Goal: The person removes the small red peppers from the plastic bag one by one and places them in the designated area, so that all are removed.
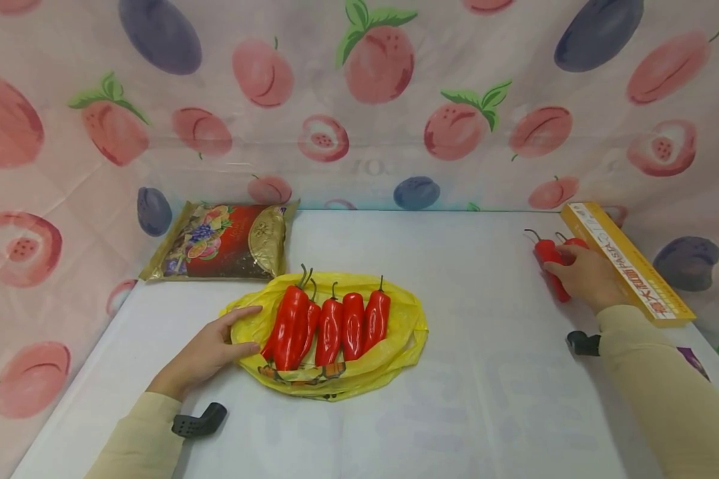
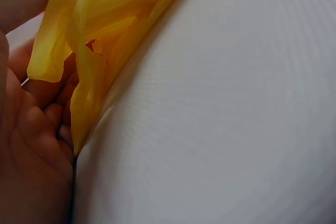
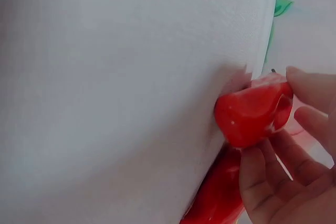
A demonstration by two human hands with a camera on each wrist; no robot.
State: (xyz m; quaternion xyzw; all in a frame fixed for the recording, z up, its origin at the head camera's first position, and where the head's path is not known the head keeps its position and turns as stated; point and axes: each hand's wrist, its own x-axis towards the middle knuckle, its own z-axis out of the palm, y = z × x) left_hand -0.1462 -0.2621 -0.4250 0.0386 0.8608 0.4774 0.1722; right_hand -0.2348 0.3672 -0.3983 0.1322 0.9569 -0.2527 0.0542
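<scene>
The left hand touches the bag of peppers at its nine o'clock, thumb and forefinger wide apart. From the bag, between two and three o'clock, the right hand holds one pepper in its fingers, near the box.

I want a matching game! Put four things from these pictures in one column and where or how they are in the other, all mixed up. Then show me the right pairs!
Things:
1. gold-edged packet
2. yellow plastic bag
3. pasta box
4. right hand

Where or how:
A. open, with red chili peppers inside
B. touching a red chili pepper outside the bag
C. at the table's back left
D. long and narrow, lying at the right

Right pairs: 1-C, 2-A, 3-D, 4-B
</scene>
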